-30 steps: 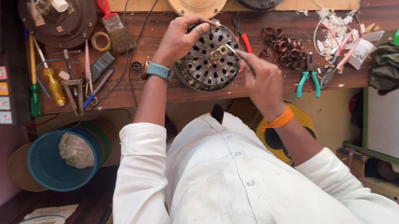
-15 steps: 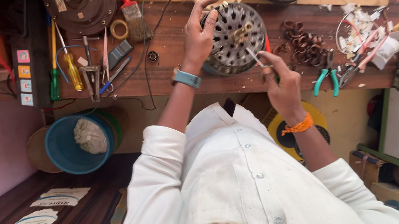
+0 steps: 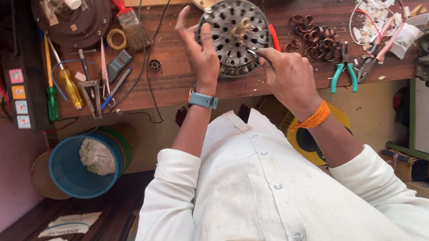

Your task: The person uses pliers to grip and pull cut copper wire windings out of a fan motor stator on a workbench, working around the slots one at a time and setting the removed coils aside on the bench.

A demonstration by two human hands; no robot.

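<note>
A round slotted metal motor core [image 3: 232, 33] with a brass shaft stands tilted on the wooden bench [image 3: 173, 84]. My left hand [image 3: 200, 53], with a blue watch at the wrist, grips the core's left rim, and its index finger is raised. My right hand [image 3: 289, 74], with an orange thread at the wrist, pinches a thin metal tool [image 3: 253, 51] whose tip touches the core's lower right edge. A red handle [image 3: 273, 38] shows just beyond that hand.
Screwdrivers, pliers and a brush [image 3: 124, 16] lie at the left of the bench. Copper coils [image 3: 310, 34], teal-handled cutters [image 3: 345, 72] and wire scraps lie at the right. Other motor housings [image 3: 72, 13] sit at the back. A blue bucket [image 3: 74, 167] stands below.
My left hand slid from the top of the core to its left rim. The right hand stays at the lower right edge with the tool. The view moved closer.
</note>
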